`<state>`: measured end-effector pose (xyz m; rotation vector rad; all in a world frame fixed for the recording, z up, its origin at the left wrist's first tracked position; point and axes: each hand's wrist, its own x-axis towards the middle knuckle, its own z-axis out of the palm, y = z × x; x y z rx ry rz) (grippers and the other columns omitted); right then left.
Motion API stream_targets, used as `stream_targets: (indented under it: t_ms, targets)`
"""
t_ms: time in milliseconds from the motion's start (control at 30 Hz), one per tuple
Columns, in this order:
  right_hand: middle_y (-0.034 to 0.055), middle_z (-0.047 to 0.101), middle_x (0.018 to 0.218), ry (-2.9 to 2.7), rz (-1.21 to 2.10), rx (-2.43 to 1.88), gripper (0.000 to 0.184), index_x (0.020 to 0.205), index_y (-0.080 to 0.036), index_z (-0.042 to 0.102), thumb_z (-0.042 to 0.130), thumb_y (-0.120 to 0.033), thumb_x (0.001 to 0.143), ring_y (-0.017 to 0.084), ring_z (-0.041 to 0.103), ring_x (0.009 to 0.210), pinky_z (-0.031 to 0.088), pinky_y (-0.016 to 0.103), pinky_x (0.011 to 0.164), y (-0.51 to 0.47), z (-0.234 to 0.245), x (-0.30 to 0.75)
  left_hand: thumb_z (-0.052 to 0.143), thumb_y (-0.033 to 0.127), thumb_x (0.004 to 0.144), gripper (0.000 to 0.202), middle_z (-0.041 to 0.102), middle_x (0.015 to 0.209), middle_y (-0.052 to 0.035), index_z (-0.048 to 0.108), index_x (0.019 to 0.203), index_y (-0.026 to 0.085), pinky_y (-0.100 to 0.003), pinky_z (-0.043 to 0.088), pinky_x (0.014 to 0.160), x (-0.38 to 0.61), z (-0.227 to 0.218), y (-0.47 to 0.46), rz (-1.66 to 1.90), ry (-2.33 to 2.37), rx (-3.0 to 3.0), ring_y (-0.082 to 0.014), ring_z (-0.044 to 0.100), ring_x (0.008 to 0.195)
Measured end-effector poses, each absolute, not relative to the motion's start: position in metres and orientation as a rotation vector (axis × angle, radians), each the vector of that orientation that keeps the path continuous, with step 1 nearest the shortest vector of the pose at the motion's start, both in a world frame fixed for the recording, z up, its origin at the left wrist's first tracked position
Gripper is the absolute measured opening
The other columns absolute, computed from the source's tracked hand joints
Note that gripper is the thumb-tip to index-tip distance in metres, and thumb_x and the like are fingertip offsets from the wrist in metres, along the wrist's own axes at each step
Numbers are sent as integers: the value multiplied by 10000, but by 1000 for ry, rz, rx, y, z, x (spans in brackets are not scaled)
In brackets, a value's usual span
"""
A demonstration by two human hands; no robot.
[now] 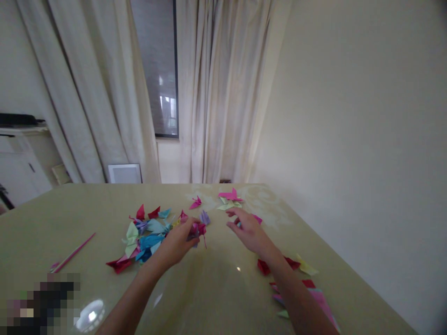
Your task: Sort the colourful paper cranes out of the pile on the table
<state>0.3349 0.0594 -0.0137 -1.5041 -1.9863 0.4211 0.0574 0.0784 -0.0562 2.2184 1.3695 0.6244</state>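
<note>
Pinching a magenta folded-paper crane [201, 229], probably crushable, best taken mid-body: left hand [183, 236], eleven o'clock; right hand [247, 229], hold unclear.

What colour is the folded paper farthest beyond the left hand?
Deep pink folded paper; best in head view.

Inscriptions, labels, brands, numbers and signs: none legible.
</note>
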Motion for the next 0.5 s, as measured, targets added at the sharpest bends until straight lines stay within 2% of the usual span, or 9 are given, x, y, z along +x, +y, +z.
stream_targets:
  t_ms: [67,100,167,267,400,500]
  targets:
    - [39,715,1329,-2078,613,-1257,446,1384,-280,633,723,-213,952,158,725,979,553,280,881,56,-9,307,654,211,893,445,777,996,-52,570,1329,228,-339,526,856,61,-45,71,742,1235,2177,-248,741,967]
    - [40,727,1307,-2104,695,-1144,461,1394,-279,639,727,-194,950,164,721,982,552,283,875,55,-8,298,663,223,893,452,773,976,-47,567,1335,228,-336,523,843,63,-40,67,795,1172,2152,-242,735,943]
    - [29,769,1140,-2117,795,-1007,418,1352,-261,681,732,-166,948,177,707,928,539,289,836,55,-5,288,673,269,905,431,767,967,-45,562,1319,226,-336,519,829,66,-33,61,858,1100,2106,-237,723,926]
    - [-5,755,899,-2073,795,-1044,308,1221,-235,748,771,-159,923,169,662,782,488,267,718,55,-1,290,685,306,899,435,755,958,-34,531,1298,227,-337,517,816,69,-27,54,871,1084,2041,-231,715,898]
    - [2,774,940,-2041,721,-1066,175,1056,-229,777,739,-120,926,165,668,824,480,264,739,60,5,305,678,295,886,494,744,900,-6,505,1345,235,-326,509,792,71,-26,51,813,1123,2018,-216,709,836]
    - [21,790,1010,-1938,659,-1098,166,1093,-231,748,695,-166,950,178,715,891,527,291,811,69,11,330,649,317,886,330,754,877,-18,614,1200,225,-309,507,749,69,-22,52,742,1178,2035,-215,708,801]
